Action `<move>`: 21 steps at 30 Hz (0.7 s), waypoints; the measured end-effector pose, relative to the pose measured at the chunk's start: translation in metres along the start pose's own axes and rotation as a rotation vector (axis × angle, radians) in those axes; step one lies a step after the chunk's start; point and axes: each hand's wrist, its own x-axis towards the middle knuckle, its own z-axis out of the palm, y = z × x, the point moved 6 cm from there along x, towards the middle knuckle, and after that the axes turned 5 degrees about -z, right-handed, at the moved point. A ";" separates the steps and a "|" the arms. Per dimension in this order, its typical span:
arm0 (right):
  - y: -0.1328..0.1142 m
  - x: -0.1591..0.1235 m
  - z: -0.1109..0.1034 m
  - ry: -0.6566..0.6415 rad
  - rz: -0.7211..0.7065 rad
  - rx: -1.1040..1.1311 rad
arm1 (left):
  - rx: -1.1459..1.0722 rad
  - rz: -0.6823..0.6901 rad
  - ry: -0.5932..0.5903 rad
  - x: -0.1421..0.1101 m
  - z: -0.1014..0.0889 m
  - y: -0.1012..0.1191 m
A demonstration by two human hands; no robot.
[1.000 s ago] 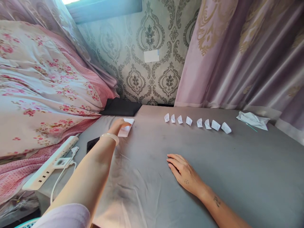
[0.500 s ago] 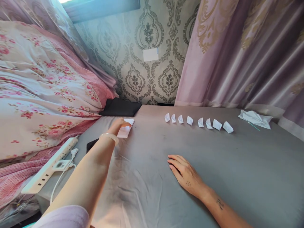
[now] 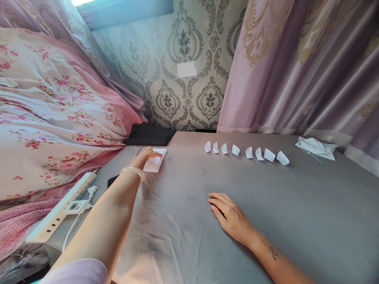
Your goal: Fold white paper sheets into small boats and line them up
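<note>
Our left hand (image 3: 149, 154) lies over the white paper stack (image 3: 154, 163), thumb across its top, perhaps to steady it; whether we pinch a sheet, we cannot tell. Our right hand (image 3: 232, 215) rests nearly flat, fingers together, before the folded papers (image 3: 235, 150), spaced perhaps to keep each separate.

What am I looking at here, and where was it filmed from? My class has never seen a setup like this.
There is no machine: these are a person's own bare hands, seen by one camera worn on the head, looking forward and down. The left hand touches white paper; whether it grips any is unclear. The right hand rests empty on the grey surface. Eight folded white paper pieces stand in a row, with loose white sheets to their right.
</note>
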 end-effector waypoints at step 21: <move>0.024 -0.002 -0.003 0.154 0.226 0.403 | -0.561 0.395 0.510 -0.172 -0.024 0.098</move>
